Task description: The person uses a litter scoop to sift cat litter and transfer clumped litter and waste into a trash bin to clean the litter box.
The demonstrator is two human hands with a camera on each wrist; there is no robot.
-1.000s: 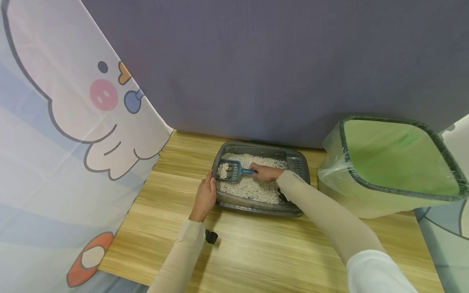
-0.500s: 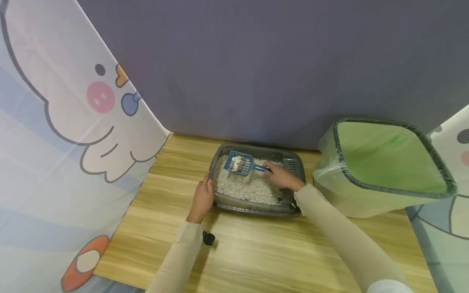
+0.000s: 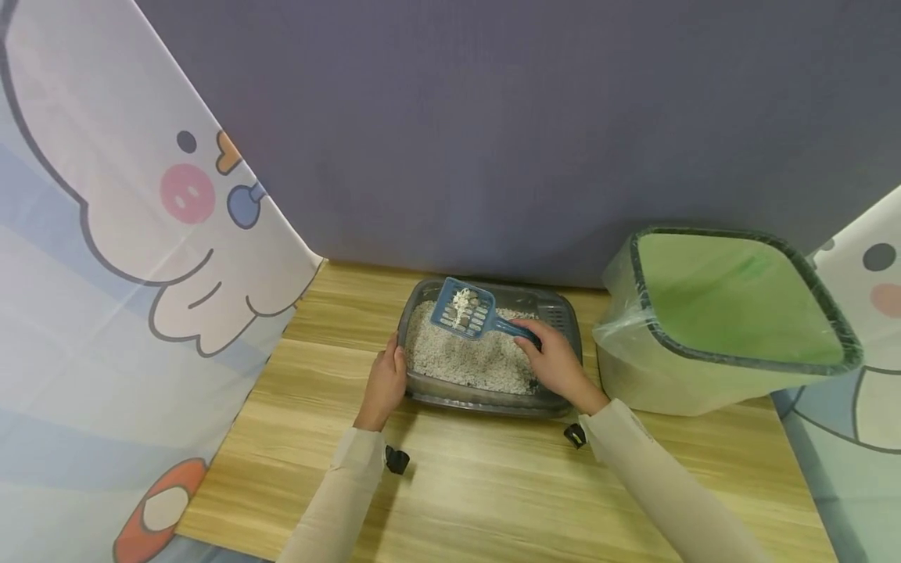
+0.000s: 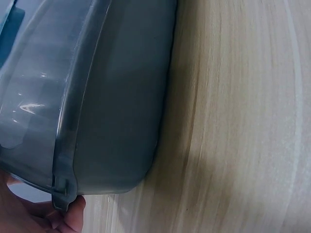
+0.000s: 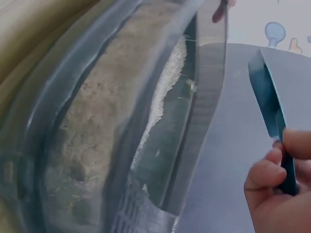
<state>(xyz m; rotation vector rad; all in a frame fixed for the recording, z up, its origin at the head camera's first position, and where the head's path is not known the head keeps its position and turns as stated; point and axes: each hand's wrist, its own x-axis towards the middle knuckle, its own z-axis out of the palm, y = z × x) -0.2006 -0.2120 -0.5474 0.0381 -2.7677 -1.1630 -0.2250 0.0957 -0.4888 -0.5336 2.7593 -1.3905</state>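
Note:
A grey litter box (image 3: 461, 403) holds pale granular litter (image 3: 457, 356). My left hand (image 3: 383, 387) grips its left rim; in the left wrist view the fingers (image 4: 74, 213) curl round the rim's corner. With my right hand (image 3: 556, 361) I hold a blue slotted litter scoop (image 3: 486, 319) by its handle, raised above the box. Several brownish lumps (image 3: 461, 317) and some pale litter lie in the scoop's head. In the right wrist view the scoop (image 5: 267, 94) shows edge-on, with thumb and fingers pinching the handle.
To the right of the box stands a green bin (image 3: 725, 305), lined with a clear bag and dark at the rim. Behind the wooden table (image 3: 486, 485) rises a grey panel (image 3: 479, 141). A cartoon-printed curtain (image 3: 91, 328) hangs on the left.
My right hand has lifted the scoop out of the litter and drawn it slightly right, with lumps in it. My left hand has stayed on the litter box rim.

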